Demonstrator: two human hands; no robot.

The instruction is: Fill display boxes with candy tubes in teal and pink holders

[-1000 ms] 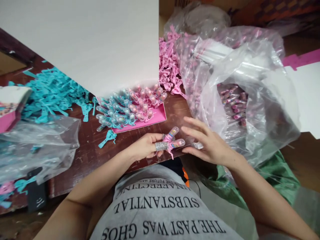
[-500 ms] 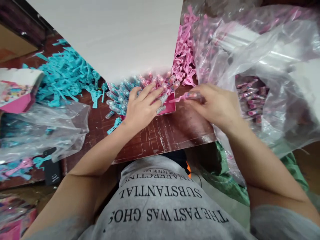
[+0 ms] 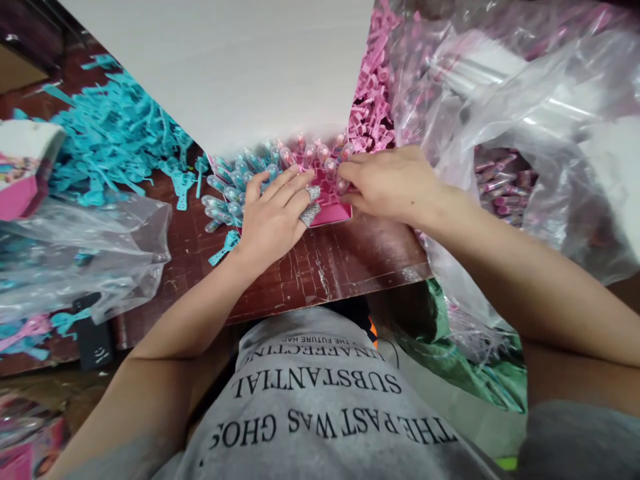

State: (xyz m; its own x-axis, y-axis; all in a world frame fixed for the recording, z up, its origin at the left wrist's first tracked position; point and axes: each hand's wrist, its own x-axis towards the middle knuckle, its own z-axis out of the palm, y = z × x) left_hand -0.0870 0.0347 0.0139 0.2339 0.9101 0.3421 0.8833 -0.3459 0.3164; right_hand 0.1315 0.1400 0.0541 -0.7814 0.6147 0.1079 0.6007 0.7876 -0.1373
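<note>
A pink display box [image 3: 330, 215] with a tall white raised lid [image 3: 225, 73] stands on the table. Packed upright in it are blue clear-topped tubes [image 3: 237, 177] on the left and pink ones [image 3: 310, 155] on the right. My left hand [image 3: 277, 217] lies over the box's front with fingers stretched out, touching the tops; silvery wraps cover two fingertips. At the box's right end, my right hand [image 3: 385, 183] pinches a pink clear-topped tube [image 3: 343, 185], mostly covered by the fingers. A loose blue plastic piece [image 3: 225, 247] lies by the front left corner.
Blue plastic pieces [image 3: 110, 133] are heaped at left, pink pieces [image 3: 373, 100] behind on the right. A clear bag [image 3: 565, 133] at right holds pink tubes [image 3: 505, 183]. Another clear bag [image 3: 125, 233] and a black phone-like object [image 3: 95, 340] lie at left. The table's front edge [image 3: 340, 293] is near my body.
My right hand has moved left with the pink tube, from beside the box to its right end. My left hand has shifted slightly left and still lies over the box.
</note>
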